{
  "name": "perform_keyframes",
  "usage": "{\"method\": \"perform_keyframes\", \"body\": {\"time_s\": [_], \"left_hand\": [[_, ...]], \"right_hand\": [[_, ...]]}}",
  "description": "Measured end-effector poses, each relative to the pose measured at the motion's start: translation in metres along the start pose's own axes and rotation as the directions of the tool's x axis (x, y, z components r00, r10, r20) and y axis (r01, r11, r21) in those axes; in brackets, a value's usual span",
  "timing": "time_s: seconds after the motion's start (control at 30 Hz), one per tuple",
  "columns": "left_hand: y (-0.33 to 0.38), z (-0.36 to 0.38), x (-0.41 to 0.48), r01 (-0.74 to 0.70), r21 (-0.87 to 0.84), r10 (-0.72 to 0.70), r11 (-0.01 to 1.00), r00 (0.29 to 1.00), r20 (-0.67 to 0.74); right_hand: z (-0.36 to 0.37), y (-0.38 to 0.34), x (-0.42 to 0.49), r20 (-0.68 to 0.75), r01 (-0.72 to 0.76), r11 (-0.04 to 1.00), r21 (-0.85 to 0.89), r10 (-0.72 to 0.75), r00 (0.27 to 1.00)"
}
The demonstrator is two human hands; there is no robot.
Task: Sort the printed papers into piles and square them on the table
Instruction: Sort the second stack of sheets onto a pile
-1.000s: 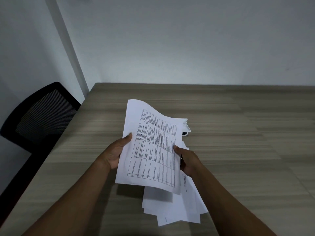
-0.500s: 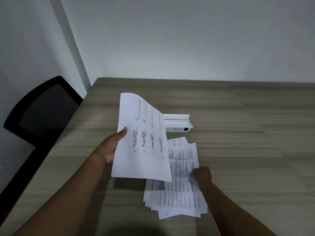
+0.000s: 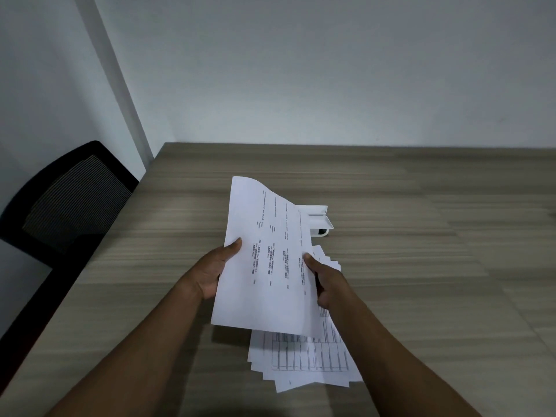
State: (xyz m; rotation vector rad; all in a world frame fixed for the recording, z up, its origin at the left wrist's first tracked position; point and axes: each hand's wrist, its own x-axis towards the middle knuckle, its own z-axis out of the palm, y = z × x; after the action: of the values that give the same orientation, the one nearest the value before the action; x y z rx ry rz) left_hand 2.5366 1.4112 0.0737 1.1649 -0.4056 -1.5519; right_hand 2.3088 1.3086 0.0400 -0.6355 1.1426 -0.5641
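Note:
A stack of printed papers with sparse text on its top sheet is held above the wooden table. My left hand grips its left edge, thumb on top. My right hand pinches the right edge, thumb on the sheet. Beneath them a fanned, uneven pile of papers lies on the table, its top sheet printed with a dense table. The upper part of that pile is hidden by the held sheets.
A white open case lies on the table just beyond the papers. A black mesh office chair stands at the table's left edge. Pale walls close off the far side and left.
My right hand has left the table-printed sheet on the pile and come back up to take the right edge of the held stack. The left hand has kept its hold.

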Motion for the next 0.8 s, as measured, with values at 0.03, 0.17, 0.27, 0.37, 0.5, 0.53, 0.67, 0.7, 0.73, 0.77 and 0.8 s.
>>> {"method": "perform_keyframes", "body": {"time_s": [0.03, 0.17, 0.27, 0.37, 0.5, 0.53, 0.67, 0.7, 0.73, 0.77, 0.8], "left_hand": [[0.0, 0.001, -0.001, 0.0, -0.003, 0.0, 1.0, 1.0, -0.001], [0.002, -0.001, 0.0, -0.005, -0.019, 0.005, 1.0, 1.0, -0.023], [0.005, -0.004, 0.0, -0.021, -0.009, 0.021, 1.0, 0.999, -0.026], [0.007, -0.008, 0.001, -0.03, 0.02, 0.03, 0.999, 0.999, -0.031], [0.01, -0.018, 0.001, -0.037, 0.017, 0.038, 0.999, 0.999, -0.024], [0.011, -0.022, 0.001, -0.043, 0.022, 0.044, 0.999, 0.999, -0.022], [0.015, -0.033, 0.0, -0.062, 0.038, 0.064, 0.997, 0.997, -0.041], [0.015, -0.033, 0.0, -0.062, 0.036, 0.064, 0.997, 0.997, -0.035], [0.015, -0.033, 0.0, -0.065, 0.033, 0.066, 0.997, 0.997, -0.032], [0.015, -0.031, -0.001, -0.068, 0.029, 0.068, 0.997, 0.997, -0.03], [0.014, -0.029, 0.0, -0.069, 0.026, 0.07, 0.997, 0.997, -0.024]], "right_hand": [[0.0, -0.001, 0.001, -0.017, 0.006, 1.0, -0.016, -0.007, 1.0], [-0.013, 0.009, 0.036, -0.109, 0.016, 0.999, -0.045, -0.021, 0.994], [-0.021, 0.017, 0.054, -0.126, 0.012, 0.993, -0.117, -0.027, 0.992], [-0.01, 0.007, 0.017, -0.173, 0.028, 0.963, -0.269, -0.077, 0.982], [-0.024, 0.023, 0.008, -0.317, -0.066, 0.689, -0.721, -0.245, 0.916], [-0.032, 0.028, 0.009, -0.315, -0.037, 0.74, -0.672, -0.24, 0.918], [-0.069, 0.051, 0.027, -0.452, -0.081, 0.779, -0.622, -0.273, 0.849], [-0.071, 0.054, 0.029, -0.469, -0.128, 0.74, -0.661, -0.275, 0.839], [-0.071, 0.055, 0.029, -0.489, -0.187, 0.677, -0.711, -0.286, 0.824], [-0.067, 0.053, 0.022, -0.52, -0.256, 0.604, -0.754, -0.311, 0.796], [-0.059, 0.049, 0.014, -0.526, -0.267, 0.566, -0.78, -0.361, 0.77]]}}
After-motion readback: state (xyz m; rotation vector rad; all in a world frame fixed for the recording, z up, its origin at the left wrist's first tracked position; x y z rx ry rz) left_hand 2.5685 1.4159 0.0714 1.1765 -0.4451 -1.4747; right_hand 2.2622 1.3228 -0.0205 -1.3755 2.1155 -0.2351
